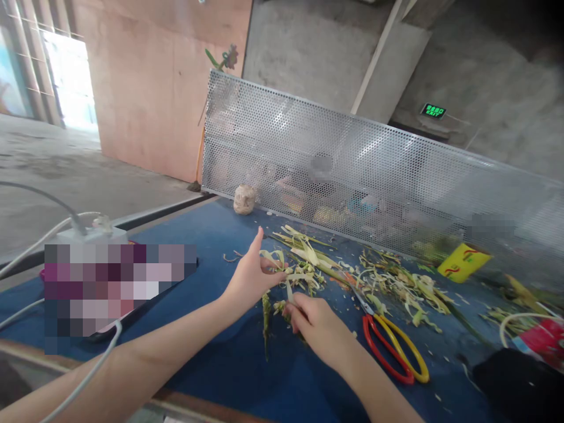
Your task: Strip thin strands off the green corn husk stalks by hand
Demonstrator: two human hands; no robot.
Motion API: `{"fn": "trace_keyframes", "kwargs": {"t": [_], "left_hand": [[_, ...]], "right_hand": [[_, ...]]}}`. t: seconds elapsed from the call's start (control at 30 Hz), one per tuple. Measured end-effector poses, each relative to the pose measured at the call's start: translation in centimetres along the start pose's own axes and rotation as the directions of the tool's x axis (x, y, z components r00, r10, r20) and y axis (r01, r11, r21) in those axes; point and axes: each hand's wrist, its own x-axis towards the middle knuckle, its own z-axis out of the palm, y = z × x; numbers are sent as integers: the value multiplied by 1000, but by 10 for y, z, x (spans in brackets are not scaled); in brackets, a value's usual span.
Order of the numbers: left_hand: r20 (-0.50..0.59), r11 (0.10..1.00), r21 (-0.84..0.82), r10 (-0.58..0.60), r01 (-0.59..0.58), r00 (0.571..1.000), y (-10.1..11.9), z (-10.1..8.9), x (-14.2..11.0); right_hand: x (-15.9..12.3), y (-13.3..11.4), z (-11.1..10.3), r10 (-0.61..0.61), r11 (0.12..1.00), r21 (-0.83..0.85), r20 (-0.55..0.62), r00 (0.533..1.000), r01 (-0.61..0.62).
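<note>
My left hand (250,271) reaches in over the blue tabletop, thumb raised apart from its fingers. Its fingertips are at a curled pale-green plant strip (278,256); whether they grip it is unclear. Close beside it, my right hand (312,320) is closed, with a narrow whitish plant strip (289,290) between thumb and fingers. A green knobbly stalk (265,320) lies below the left hand. Peeled leaves and shreds (308,252) lie just beyond both hands. Scissors (390,348) with one red and one yellow handle rest to the right, blades among the scraps.
A perforated metal panel (374,158) runs along the table's far edge, with a pale round lump (244,200) before it. A yellow packet (465,262) and black item (517,382) are at right. White cables and a power strip (92,235) are at left, beside a blurred-out area.
</note>
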Motion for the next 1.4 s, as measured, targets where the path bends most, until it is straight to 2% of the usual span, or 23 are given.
{"fn": "trace_keyframes", "kwargs": {"t": [0.07,0.1,0.27,0.33,0.4,0.47,0.53,0.67,0.8,0.97,1.1,1.3,1.4], "left_hand": [[29,1000,-3,4,-4,1000,-1,1,-2],[55,1000,-13,9,-8,998,-1,2,-3],[214,999,3,36,-37,976,-1,8,-9],[292,997,-9,71,-71,954,-2,9,-10],[359,994,-19,107,-107,927,-5,11,-10],[391,991,-11,124,-131,912,-7,11,-10],[433,990,-29,135,-136,891,-8,11,-10],[500,988,-124,140,-89,855,-5,10,-13],[486,984,-177,98,-13,868,1,11,-17],[443,970,-234,51,60,895,2,13,-17],[405,979,-197,35,50,914,-1,12,-14],[268,990,-130,-10,47,963,-4,7,-7],[235,999,-42,35,-25,972,-5,7,-7]], "right_hand": [[-2,-3,1,-172,951,-276,-103,980,138],[-2,-4,0,-240,917,-357,-142,960,176],[0,0,-13,-415,854,-461,-327,849,241],[1,2,-19,-472,811,-532,-344,812,246],[1,2,-23,-525,762,-581,-296,798,286],[2,3,-25,-553,742,-575,-235,799,345],[3,5,-25,-537,761,-539,-212,817,360],[5,13,-25,-419,846,-473,-308,854,245],[8,20,-25,-322,909,-380,-380,867,171],[9,20,-26,-329,909,-375,-378,865,182],[8,18,-29,-308,908,-391,-382,871,150],[3,12,-34,-350,874,-448,-314,883,187],[2,8,-33,-347,895,-391,-306,887,216]]}}
